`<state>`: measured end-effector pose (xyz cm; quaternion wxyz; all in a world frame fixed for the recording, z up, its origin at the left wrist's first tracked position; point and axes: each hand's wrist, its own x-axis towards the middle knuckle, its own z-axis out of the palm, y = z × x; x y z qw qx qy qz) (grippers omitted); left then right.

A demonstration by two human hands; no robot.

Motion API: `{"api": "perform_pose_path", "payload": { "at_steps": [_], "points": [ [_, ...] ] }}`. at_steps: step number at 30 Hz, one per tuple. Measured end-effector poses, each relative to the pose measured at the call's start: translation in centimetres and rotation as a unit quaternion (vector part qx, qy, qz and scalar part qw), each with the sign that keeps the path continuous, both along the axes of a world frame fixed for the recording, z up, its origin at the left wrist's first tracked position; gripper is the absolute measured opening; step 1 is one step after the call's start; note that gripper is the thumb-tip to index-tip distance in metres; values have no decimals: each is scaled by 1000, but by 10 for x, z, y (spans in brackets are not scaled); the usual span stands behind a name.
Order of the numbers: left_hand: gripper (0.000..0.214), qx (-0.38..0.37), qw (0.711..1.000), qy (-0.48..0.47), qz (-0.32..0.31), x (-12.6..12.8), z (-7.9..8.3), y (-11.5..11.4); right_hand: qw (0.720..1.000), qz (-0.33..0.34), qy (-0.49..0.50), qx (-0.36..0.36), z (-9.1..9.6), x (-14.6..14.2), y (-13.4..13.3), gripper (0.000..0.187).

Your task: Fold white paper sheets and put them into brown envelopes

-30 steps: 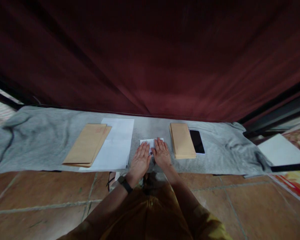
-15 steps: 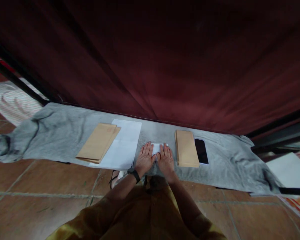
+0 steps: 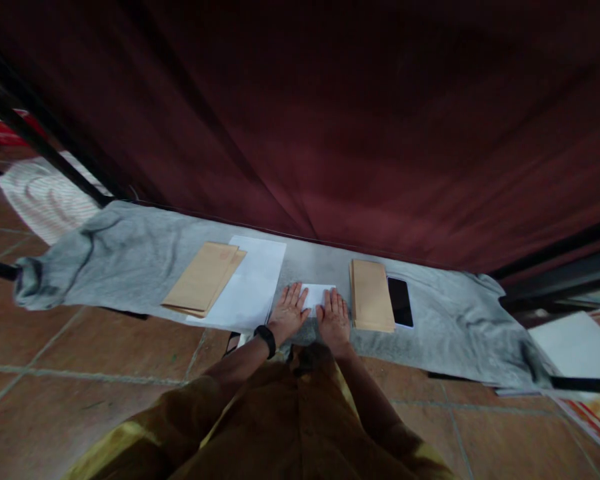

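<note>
A small folded white paper (image 3: 314, 297) lies on the grey cloth in front of me, partly covered by my hands. My left hand (image 3: 287, 313) rests flat on its left side, fingers stretched out, a dark watch on the wrist. On its right side lies my right hand (image 3: 334, 319), also flat with the fingers extended. To the left, brown envelopes (image 3: 200, 279) overlap a white paper sheet (image 3: 255, 267). A second stack of brown envelopes (image 3: 371, 293) sits just right of my right hand.
A phone (image 3: 401, 302) with a dark screen lies beside the right envelopes. The grey cloth (image 3: 130, 250) covers a long narrow surface. Behind it hangs a dark red curtain (image 3: 330, 153). A white panel (image 3: 577, 343) stands at far right, above the tiled floor (image 3: 130, 340).
My hands have moved slightly apart, showing more of the white paper between them. The view has shifted a little; the envelopes and phone stay in place on the cloth.
</note>
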<state>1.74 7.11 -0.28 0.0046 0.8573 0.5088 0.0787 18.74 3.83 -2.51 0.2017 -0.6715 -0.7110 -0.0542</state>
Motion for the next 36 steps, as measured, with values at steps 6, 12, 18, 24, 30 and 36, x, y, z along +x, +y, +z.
{"api": "perform_pose_path", "payload": {
  "at_steps": [6, 12, 18, 24, 30, 36],
  "points": [
    [59, 14, 1000, -15, -1, -6, 2, -1, 1000, -14, 0, -1, -1, 0, -3, 55],
    [59, 2, 1000, -11, -5, -6, 2, 0, 999, -29, 12, 15, -7, 5, -13, 57],
    [58, 2, 1000, -26, -9, -7, 2, 0, 999, -44, 19, -3, -11, 8, -17, 57],
    [59, 5, 999, -42, -15, -7, 1, 2, 997, -67, 28, -22, -5, 10, -18, 55],
    [59, -4, 999, -32, -24, -8, 1, 3, 997, 40, 31, -52, 14, -3, -20, 54],
    [62, -5, 999, -27, -43, -15, 2, 7, 995, 85, 17, -50, 14, -16, -28, 49]
  ]
}}
